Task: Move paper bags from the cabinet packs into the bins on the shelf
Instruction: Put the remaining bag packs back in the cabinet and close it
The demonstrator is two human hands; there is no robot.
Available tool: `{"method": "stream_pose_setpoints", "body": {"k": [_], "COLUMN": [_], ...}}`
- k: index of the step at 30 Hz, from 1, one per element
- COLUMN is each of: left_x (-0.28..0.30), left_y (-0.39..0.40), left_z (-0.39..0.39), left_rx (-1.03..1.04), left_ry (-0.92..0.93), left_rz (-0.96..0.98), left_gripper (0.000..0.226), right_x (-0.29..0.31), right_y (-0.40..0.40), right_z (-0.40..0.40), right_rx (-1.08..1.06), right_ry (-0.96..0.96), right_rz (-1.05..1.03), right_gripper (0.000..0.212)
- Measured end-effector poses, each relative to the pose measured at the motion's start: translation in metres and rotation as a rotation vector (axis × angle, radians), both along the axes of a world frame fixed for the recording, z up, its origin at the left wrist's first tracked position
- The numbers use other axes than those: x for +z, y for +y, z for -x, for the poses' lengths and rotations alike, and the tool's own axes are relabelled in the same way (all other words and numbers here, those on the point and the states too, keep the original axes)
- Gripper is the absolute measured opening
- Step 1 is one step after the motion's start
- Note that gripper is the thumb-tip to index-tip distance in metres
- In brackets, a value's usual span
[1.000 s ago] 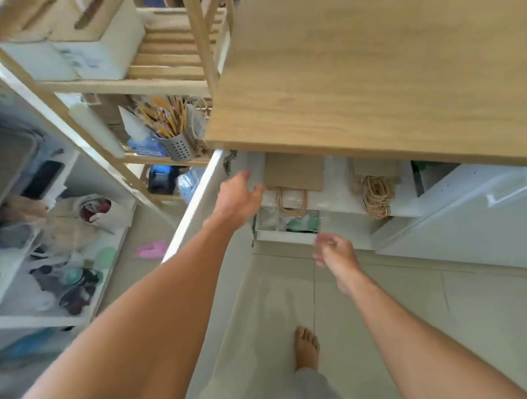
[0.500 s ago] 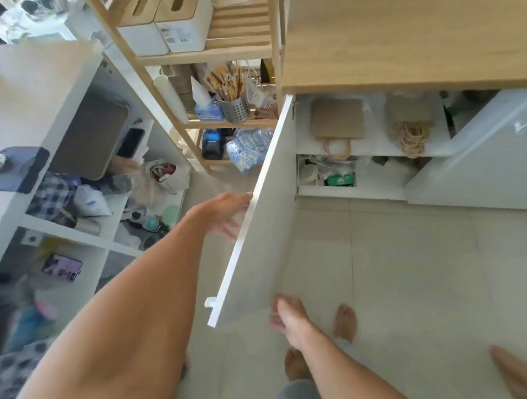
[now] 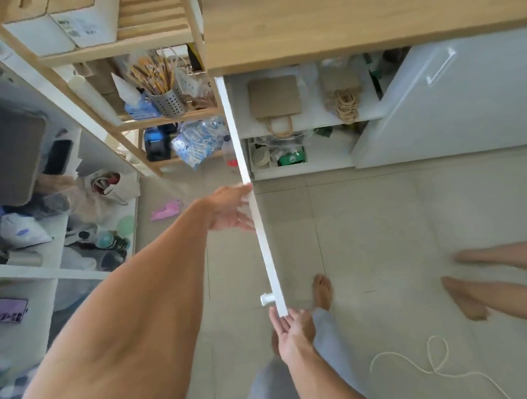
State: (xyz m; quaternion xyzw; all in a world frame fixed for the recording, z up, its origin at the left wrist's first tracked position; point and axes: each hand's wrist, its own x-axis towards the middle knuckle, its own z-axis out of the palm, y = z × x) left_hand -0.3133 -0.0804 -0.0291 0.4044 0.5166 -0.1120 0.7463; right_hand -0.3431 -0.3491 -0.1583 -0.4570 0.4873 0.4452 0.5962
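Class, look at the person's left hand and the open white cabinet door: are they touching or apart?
Touching. In the head view the left hand lies against the edge of the cabinet door, fingers meeting the white panel with no gap visible.

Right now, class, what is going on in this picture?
A person stands at an open cabinet. The left hand is on the edge of the swung-out white door, and the right hand is at its lower corner. Both hands are empty. Inside, brown paper bags lie on the upper shelf, untouched.
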Motion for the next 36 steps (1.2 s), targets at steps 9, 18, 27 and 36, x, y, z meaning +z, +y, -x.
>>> {"method": "stream_pose_setpoints", "body": {"k": [9, 18, 27, 36], "left_x": [-0.013, -0.022, -0.034, -0.038], "left_y": [-0.039, -0.024, 0.031, 0.07], "left_z": [-0.125, -0.25, -0.341, -0.393], "left_rx": [0.215, 0.486, 0.85, 0.686], "left_ry": [-0.103, -0.187, -0.283, -0.141], "left_rz": [0.005, 0.04, 0.196, -0.122], "left_gripper": [0.061, 0.048, 0.048, 0.055], "right_x": [0.029, 0.048, 0.068, 0.056], "right_y": [-0.006, 0.033, 0.122, 0.21], "right_z": [-0.174, -0.361, -0.525, -0.618], "right_rx": [-0.29, -0.045, 0.123, 0.386], "right_ry": [-0.343, -0.551, -0.622, -0.773], "right_rz": [0.038, 0.055, -0.043, 0.13], "right_gripper": [0.027, 0.022, 0.024, 0.039]}}
